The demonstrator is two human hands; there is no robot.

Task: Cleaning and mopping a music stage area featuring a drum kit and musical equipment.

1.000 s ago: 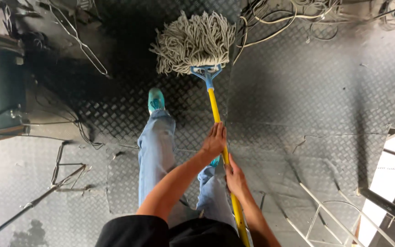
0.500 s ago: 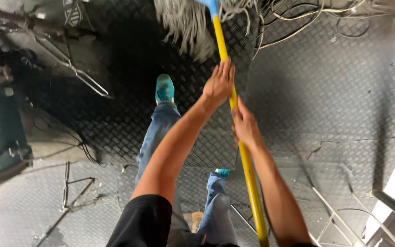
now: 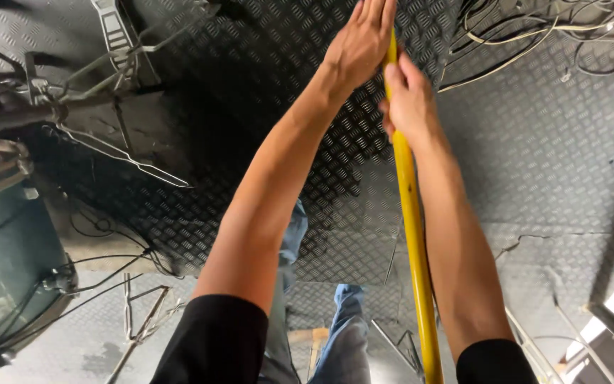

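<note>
Gripping a yellow pole (image 3: 412,235), the right hand (image 3: 410,103) closes its fingers around it, while the left hand (image 3: 360,43) just above lies against the same pole with fingers fairly straight. Both arms stretch forward over a dark diamond-plate floor (image 3: 534,156). Tangled cables (image 3: 534,35) lie at upper right.

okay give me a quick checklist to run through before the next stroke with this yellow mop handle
1. Left hand on the yellow handle: ok, wrapped around it near the top.
2. Right hand grip: ok, closed on the handle just below the left.
3. Mop head position: cannot tell, out of view.
4. Loose cables on the floor ahead: not ok, tangled close to the handle's path.
5. Metal frame at left: ok, apart from the handle.
6. Footing on the tread plate floor: cannot tell, feet hidden.
</note>
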